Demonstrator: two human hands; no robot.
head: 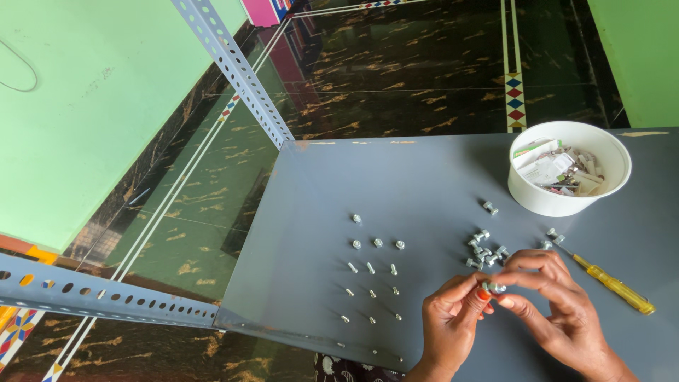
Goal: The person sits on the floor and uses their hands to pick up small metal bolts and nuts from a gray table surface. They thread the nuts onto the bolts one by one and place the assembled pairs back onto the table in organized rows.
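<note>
Head view looks down on both hands meeting near the front edge of a grey metal shelf (424,177), toward its right side. Pinched between the fingertips of the left hand (453,322) and the right hand (559,304) is a small bolt (494,288), silvery and short, with a nut on it; both hands grasp it, the left thumb and forefinger at one end and the right fingers curled over the other. Just behind the hands lies a loose heap of bolts (484,247), the same shiny metal, with a few strays beside it. To the left, toward the middle of the shelf, more bolts stand in neat rows (373,279), well apart from the hands. Right of the hands a screwdriver (614,284) with a yellow handle lies slanted near the right edge. Behind it, by the back right corner, stands a round white bowl (566,201) filled with small paper packets (559,170), mostly white and grey, one with a green strip. Perforated grey metal bars (240,71) frame the shelf at its back left corner and along the front left.
</note>
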